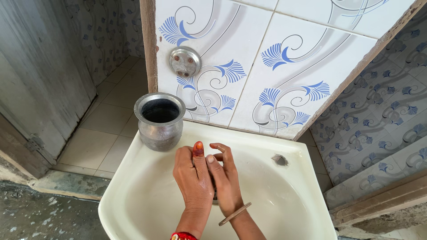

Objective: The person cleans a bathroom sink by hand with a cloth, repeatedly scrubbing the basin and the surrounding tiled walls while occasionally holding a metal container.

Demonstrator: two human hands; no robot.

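Clearly the two hands are rubbing together over the basin (147,195), a cream corner sink fixed against the tiled wall (275,58). The left hand (192,175) lies back-up with its fingers straight; one fingertip (198,148) is stained orange-red. The right hand (227,178) presses against it from the side, fingers curled loosely over the left's, with a thin bangle (235,214) on that wrist and a red band (183,236) on the left wrist. Neither grip holds anything: both hands are closed only on each other, palm to palm, with no soap or cloth that I can see between them.

On the basin's back left rim stands a steel pot (159,121), upright, its mouth open and its inside dark; whether it holds water cannot be told. It sits just beyond the left fingertips, near but apart. A round metal plate (185,61) is set in the wall above it, with no tap showing. A small hole (279,159) marks the right rim.

By my reading this is the rubbing stage of a hand wash. With no tap in view, the next move would probably call for freeing one hand, taking the pot by its neck and tipping it slowly over the other, keeping the pour inside the bowl.
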